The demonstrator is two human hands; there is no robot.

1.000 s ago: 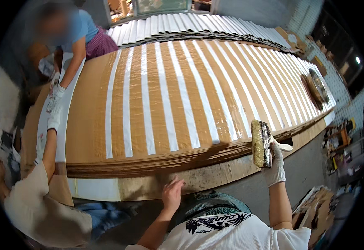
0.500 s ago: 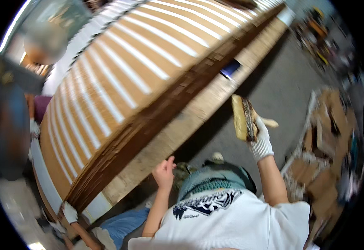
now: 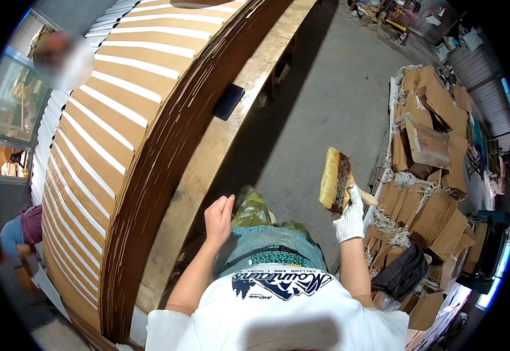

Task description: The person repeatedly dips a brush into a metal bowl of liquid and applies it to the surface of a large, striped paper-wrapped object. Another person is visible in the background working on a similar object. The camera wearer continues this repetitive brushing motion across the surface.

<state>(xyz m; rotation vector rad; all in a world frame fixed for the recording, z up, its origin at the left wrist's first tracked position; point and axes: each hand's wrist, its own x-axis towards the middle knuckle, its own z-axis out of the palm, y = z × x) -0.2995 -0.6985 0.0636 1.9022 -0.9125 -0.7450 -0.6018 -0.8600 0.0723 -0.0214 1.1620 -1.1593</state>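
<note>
My right hand (image 3: 348, 221), in a white knit glove, grips a wide brush (image 3: 328, 180) by its wooden handle. Pale yellowish bristles and a dark-stained band show on the brush, which is held over the grey floor, apart from everything else. Bare and curled closed, my left hand (image 3: 218, 221) is in front of my body with nothing visible in it. It is nearest the wooden bench (image 3: 193, 167). A tall stack of brown cardboard sheets (image 3: 144, 149) rests on that bench; white stripes cross its top.
A dark phone-like slab (image 3: 229, 102) lies on the bench beside the stack. Flattened cardboard (image 3: 430, 205) and loose white string cover an area at right, with a black bag (image 3: 404, 272) on it. Another person (image 3: 24, 228) is beyond the stack at left.
My view has turned, and I stand farther along the bench. My left hand's fingers have curled closed. The brush stays in my right hand. The other person's gloved hands no longer show at the stack's near corner.
</note>
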